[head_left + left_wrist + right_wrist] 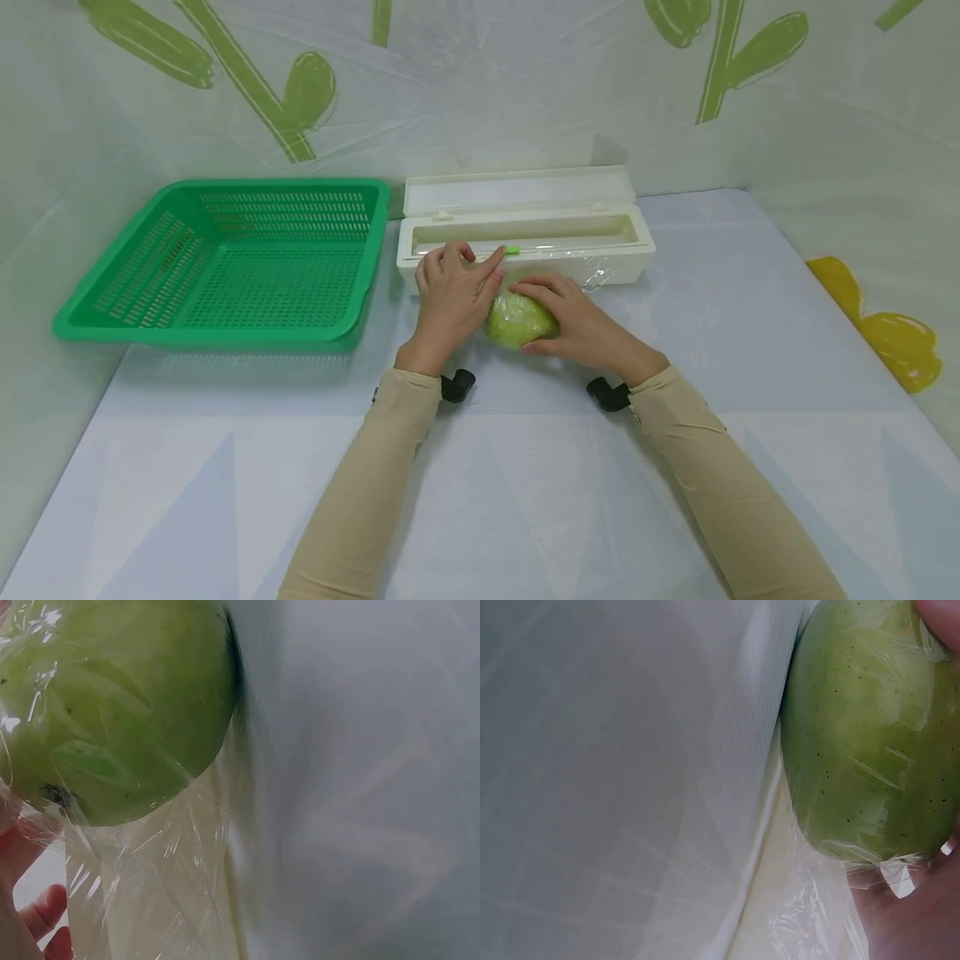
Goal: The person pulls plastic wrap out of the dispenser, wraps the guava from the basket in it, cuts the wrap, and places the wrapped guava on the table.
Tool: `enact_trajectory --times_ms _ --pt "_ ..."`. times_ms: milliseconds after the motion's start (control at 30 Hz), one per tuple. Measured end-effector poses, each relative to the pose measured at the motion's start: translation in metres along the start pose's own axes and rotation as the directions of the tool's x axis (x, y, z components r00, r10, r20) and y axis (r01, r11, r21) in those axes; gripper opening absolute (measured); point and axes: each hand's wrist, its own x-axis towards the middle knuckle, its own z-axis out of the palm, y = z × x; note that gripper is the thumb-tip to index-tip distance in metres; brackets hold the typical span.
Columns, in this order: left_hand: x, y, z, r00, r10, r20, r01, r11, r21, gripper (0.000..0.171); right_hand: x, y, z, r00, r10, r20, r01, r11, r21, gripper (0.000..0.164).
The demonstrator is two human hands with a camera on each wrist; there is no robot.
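A green fruit with small dark specks (520,320), like a pear, sits on the table against the front of a long white cling film dispenser (570,271). Clear film (161,877) covers the fruit and stretches up to the dispenser. My right hand (585,329) grips the fruit from its right side, thumb near me and fingers over the far side. My left hand (453,304) lies at the dispenser's front edge, left of the fruit. One of its fingers reaches out to the small bright green slider (512,250) and appears to touch it.
The dispenser's lid (517,190) stands raised at the back. A green perforated basket (210,336) stands to the left on the white tablecloth (510,500). A printed curtain or sheet (487,92) rises behind the table.
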Motion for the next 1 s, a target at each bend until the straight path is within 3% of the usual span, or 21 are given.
enact_trajectory --times_ms 567,867,1000 --pt "-0.0006 0.0038 -0.0035 0.998 0.029 0.05 -0.033 0.997 0.072 0.044 0.002 0.0007 0.0007 1.0 0.002 0.009 -0.002 1.0 -0.006 0.077" --pt "0.0005 0.0043 0.0004 0.999 0.008 0.035 -0.01 0.999 0.047 0.044 -0.0004 0.0014 0.0005 1.0 0.017 0.011 -0.017 1.0 0.012 0.075" --pt "0.0009 0.002 -0.0015 0.999 -0.02 -0.03 0.02 1.0 -0.022 0.043 0.0 0.0011 0.0003 1.0 0.013 0.007 -0.013 1.0 0.021 0.075"
